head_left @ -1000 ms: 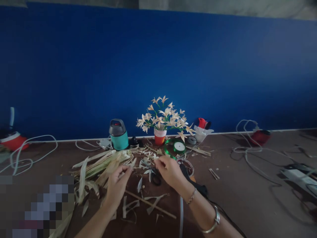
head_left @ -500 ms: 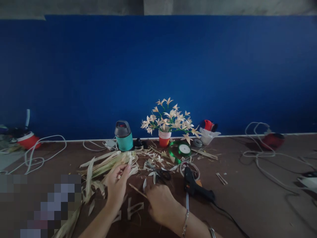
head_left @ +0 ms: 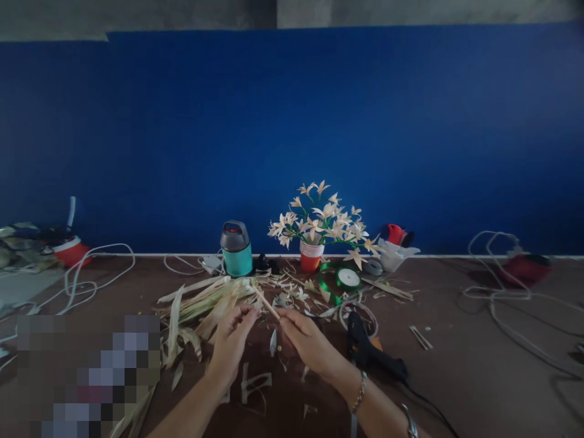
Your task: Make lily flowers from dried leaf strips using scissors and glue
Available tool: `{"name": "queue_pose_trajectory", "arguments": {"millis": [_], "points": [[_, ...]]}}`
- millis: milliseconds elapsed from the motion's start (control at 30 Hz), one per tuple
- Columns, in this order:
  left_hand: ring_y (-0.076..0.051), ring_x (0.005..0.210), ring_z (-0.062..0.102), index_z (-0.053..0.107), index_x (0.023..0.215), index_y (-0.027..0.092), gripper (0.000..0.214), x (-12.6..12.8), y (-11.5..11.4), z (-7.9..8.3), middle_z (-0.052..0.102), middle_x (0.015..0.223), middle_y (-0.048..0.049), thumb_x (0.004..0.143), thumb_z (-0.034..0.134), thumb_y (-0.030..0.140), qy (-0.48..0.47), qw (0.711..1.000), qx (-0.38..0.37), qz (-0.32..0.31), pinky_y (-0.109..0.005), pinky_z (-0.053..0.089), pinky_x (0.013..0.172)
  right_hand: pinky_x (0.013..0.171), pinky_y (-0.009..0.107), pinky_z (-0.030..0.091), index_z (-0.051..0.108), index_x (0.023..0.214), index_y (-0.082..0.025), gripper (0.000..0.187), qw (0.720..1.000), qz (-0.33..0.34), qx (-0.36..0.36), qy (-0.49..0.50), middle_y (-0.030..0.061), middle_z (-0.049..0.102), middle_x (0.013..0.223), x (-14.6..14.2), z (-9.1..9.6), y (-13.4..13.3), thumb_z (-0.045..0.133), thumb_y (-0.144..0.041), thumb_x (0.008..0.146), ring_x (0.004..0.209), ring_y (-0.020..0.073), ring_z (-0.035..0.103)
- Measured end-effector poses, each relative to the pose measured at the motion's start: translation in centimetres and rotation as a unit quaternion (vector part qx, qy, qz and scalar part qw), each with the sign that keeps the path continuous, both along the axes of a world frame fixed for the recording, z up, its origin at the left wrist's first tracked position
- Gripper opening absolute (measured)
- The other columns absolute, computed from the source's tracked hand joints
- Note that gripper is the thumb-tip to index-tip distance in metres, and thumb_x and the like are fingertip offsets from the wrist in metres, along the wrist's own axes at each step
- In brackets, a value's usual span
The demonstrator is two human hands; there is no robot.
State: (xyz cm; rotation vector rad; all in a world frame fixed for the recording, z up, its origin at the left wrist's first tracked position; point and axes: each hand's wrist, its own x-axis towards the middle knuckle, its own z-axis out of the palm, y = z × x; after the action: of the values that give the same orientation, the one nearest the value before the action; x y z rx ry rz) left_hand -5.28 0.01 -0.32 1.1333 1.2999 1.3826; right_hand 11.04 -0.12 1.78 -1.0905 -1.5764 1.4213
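Over the middle of the table my left hand [head_left: 233, 340] is closed in a pinch. A small pale piece of corn husk [head_left: 259, 306] shows at its fingertips, mostly hidden. My right hand [head_left: 305, 342], a bracelet on its wrist, grips a thin wooden stick [head_left: 267, 303]. The stick slants up and left, its far end close above the left fingertips. Left of my hands lies a heap of dry corn husks [head_left: 201, 301]. A leaf-shaped husk piece [head_left: 273, 342] lies on the table between my hands.
Behind stand a red paper cup [head_left: 311, 258] with husk flowers [head_left: 326, 222] and a teal-and-grey container [head_left: 238, 258]. Right lie a green ribbon spool [head_left: 348, 278], a tape roll [head_left: 374, 322] and a black glue gun [head_left: 371, 350] with its cord. White cables [head_left: 75, 292] run at both sides.
My right hand has risen from low over the table and brought the stick up beside my left fingertips. The left hand has come slightly right in view; the whole view has shifted a little.
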Motion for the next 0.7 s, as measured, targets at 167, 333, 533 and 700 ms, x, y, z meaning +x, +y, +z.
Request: {"name": "queue_pose_trajectory", "arguments": {"millis": [167,333,533,700], "points": [[-0.015,0.061,0.056,0.067,0.072,0.017,0.022,0.6,-0.6,0.7,0.063,0.065,0.0002,0.071,0.066,0.038,-0.016,0.996,-0.026,-0.08,-0.024,0.042,0.06,0.041,0.018,0.02,0.034,0.137,-0.023,0.067,0.992,0.054,-0.088,0.076,-0.0101,0.037,0.047,0.1,-0.6,0.0,0.057,-0.042,0.077,0.042,0.0075,0.028],[-0.019,0.07,0.058,0.069,0.073,0.016,0.018,0.7,-0.4,0.4,0.067,0.071,-0.0022,0.069,0.066,0.034,-0.025,0.994,-0.02,-0.101,-0.027,0.043,0.068,0.039,0.016,0.015,0.055,0.122,-0.024,0.057,0.973,0.073,-0.175,0.131,-0.0094,0.033,0.05,0.3,-0.3,0.0,0.065,-0.046,0.07,0.041,0.0046,0.021],[-0.013,0.056,0.05,0.065,0.063,0.015,0.014,0.8,-0.3,-0.1,0.058,0.056,0.0017,0.068,0.064,0.028,-0.005,0.996,-0.035,-0.085,-0.023,0.037,0.056,0.071,0.03,0.05,0.065,0.112,-0.023,0.035,0.999,0.033,0.006,0.035,0.0034,0.069,0.085,0.3,-1.0,0.1,0.055,-0.034,0.081,0.077,0.0173,0.061],[-0.011,0.051,0.045,0.058,0.056,0.015,0.017,1.4,-0.6,-0.4,0.052,0.052,0.004,0.066,0.062,0.028,-0.065,0.994,-0.068,-0.051,-0.022,0.034,0.052,0.093,0.035,0.043,0.052,0.128,-0.024,0.051,0.966,0.032,0.198,-0.164,0.0066,0.067,0.108,0.4,-1.5,-0.6,0.037,-0.006,0.082,0.101,0.0193,0.061]]}}
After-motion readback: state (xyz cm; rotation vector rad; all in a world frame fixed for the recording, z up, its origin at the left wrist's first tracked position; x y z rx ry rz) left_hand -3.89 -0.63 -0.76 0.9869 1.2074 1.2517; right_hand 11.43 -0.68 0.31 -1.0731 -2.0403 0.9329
